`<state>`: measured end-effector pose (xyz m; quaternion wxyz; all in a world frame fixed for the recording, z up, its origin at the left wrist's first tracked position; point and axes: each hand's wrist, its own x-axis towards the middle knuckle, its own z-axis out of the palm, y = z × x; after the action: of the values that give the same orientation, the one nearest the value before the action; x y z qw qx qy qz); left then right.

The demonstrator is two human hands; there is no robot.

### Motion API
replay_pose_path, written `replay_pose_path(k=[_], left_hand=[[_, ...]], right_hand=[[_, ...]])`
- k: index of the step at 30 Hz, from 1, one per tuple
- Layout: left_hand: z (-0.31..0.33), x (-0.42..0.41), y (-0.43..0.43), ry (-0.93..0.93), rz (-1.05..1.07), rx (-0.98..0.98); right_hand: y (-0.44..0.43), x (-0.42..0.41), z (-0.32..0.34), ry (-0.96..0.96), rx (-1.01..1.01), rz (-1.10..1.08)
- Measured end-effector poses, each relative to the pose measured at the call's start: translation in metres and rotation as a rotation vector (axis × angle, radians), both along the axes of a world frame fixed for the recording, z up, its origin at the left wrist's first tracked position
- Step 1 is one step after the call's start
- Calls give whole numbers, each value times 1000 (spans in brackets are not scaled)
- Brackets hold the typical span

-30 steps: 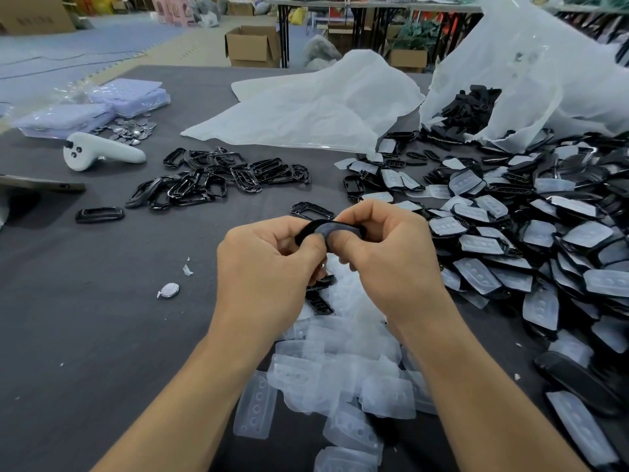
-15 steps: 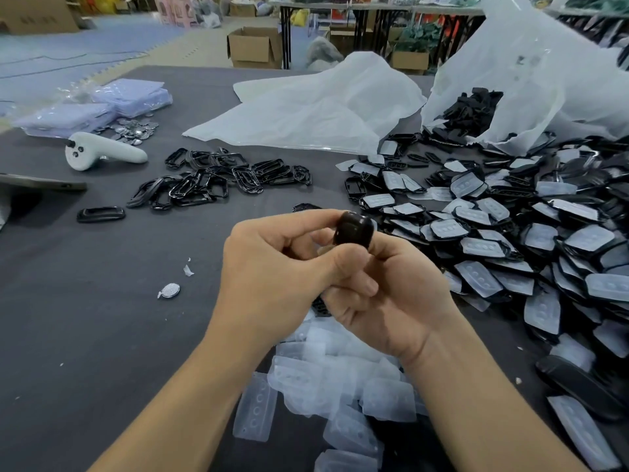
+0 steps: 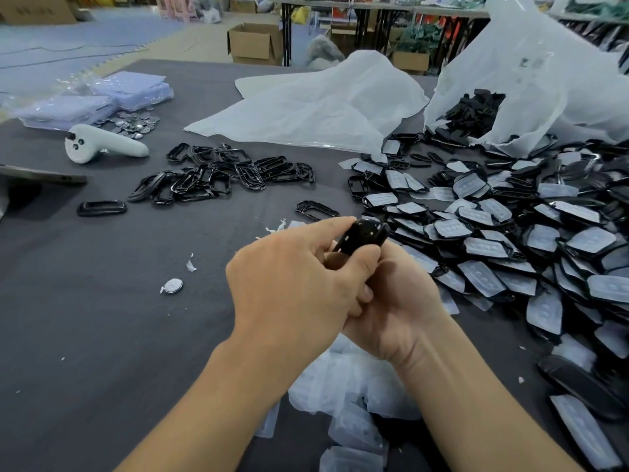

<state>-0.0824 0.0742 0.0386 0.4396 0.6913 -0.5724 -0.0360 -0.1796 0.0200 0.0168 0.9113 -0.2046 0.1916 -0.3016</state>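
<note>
Both hands grasp one black shell (image 3: pixel 362 237) just left of the heap of covered shells (image 3: pixel 510 253): left hand (image 3: pixel 292 287) pinches it from above, right hand (image 3: pixel 398 311) wraps it from below. Stripped frames (image 3: pixel 221 177) and peeled clear liners (image 3: pixel 343 386) lie left of that heap; judging by its size, most work remains

Left hand (image 3: pixel 296 284) and right hand (image 3: pixel 401 308), clasped on black shell (image 3: pixel 364 235), sit mid-bench. Leftward: bare bench (image 3: pixel 85 318), open passage, only a silver disc (image 3: pixel 173 285) and small scraps. Rightward: dense heap of black parts (image 3: pixel 510 240), pieces overlapping. Ahead-left: tangle of frames (image 3: pixel 221 175), white controller (image 3: pixel 105 148) beyond. Under the wrists: clear film pile (image 3: pixel 347 396). Far side walled by white bags (image 3: pixel 323 107).
</note>
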Motion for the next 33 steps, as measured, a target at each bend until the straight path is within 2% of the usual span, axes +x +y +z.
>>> replay_pose_path(k=[3,5,8,11,13,15,18,19,21,26,30,33], left_hand=[[-5,2,-3,9,24,6],[-10,6,-4,110,14,7],[-15,12,-9,430,-72,22],[-18,17,-17,870,-168,135],[-18,21,-21,1049,-208,190],[-18,25,-23,1148,-239,230],[-20,29,-26,1191,-248,247],[-21,29,-26,1195,-251,247],[-24,29,-27,1202,-246,239],[-26,32,-28,1199,-196,203],[-26,32,-27,1170,-217,209],[-24,33,-27,1160,-220,209]], right_hand=[[-2,0,5,40,-4,-108],[-8,-2,6,139,-35,-255],[-16,-8,4,387,-208,-510],[-17,-11,5,548,-404,-611],[-18,-12,4,687,-530,-656],[-17,-13,2,885,-716,-743],[-12,-16,1,1245,-1161,-892],[-10,-15,1,1287,-1294,-911],[-8,-13,1,1292,-1435,-890],[-5,-11,-1,1268,-1462,-775],[-2,-10,1,1273,-1480,-847],[0,-9,2,1249,-1411,-839]])
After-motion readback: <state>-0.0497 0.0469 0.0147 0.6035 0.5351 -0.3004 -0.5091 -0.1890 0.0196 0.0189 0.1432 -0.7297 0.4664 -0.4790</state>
